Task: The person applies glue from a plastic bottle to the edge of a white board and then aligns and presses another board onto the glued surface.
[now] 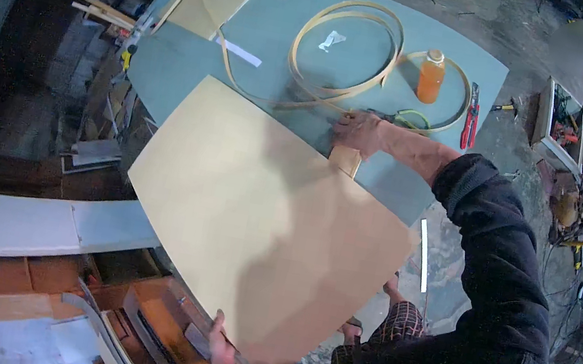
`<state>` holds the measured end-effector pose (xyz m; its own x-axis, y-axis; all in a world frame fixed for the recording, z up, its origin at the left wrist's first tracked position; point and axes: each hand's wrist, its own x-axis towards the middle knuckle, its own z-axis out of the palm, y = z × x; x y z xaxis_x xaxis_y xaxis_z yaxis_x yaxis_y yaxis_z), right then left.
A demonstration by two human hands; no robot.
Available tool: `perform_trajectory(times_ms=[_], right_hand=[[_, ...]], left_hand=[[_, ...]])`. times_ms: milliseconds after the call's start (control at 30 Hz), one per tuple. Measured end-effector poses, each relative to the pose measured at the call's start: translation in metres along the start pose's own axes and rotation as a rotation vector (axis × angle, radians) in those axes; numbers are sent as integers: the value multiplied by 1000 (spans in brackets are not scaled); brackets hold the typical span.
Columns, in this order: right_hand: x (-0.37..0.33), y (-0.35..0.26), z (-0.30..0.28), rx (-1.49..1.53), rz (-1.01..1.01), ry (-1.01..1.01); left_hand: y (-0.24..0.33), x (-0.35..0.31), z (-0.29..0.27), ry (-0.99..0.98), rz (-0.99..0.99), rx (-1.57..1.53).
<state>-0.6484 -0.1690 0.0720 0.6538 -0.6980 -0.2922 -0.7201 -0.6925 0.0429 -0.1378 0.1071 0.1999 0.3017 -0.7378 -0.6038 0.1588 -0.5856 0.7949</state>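
A large cream panel lies tilted across the near part of the grey-green table, overhanging its near edge. My left hand grips the panel's near lower edge, its thumb on the edge and the other fingers mostly hidden. At the panel's far edge my right hand is closed, fingers curled, around a small tan block that sticks out below the palm; its exact kind is unclear. Just beyond that hand, a coil of thin tan edge banding rests on the table, along with a tool with a yellow-green handle.
On the table are an orange bottle, red-handled cutters, a white strip and another cream panel. Open wooden drawers stand at the lower left. A toolbox sits on the floor at right.
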Motion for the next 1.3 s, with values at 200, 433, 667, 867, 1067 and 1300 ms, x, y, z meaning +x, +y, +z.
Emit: perform_trajectory(times_ms=[200, 433, 667, 867, 1067, 1300], right_hand=[[15, 26, 48, 18, 131, 165], [21, 46, 7, -149, 202, 92], [15, 93, -2, -302, 173, 252], [-29, -10, -5, 453, 263, 753], [-156, -118, 13, 1322, 878, 1222], [-207, -200, 48, 1324, 1200, 1492]], left_hand=[[-11, 84, -100, -129, -12, 12], [-31, 121, -151, 78, -31, 17], [-42, 121, -129, 18, -46, -32], [-73, 112, -97, -95, 60, -64], [-138, 123, -88, -23, -92, 30], [-153, 149, -65, -156, -41, -254]])
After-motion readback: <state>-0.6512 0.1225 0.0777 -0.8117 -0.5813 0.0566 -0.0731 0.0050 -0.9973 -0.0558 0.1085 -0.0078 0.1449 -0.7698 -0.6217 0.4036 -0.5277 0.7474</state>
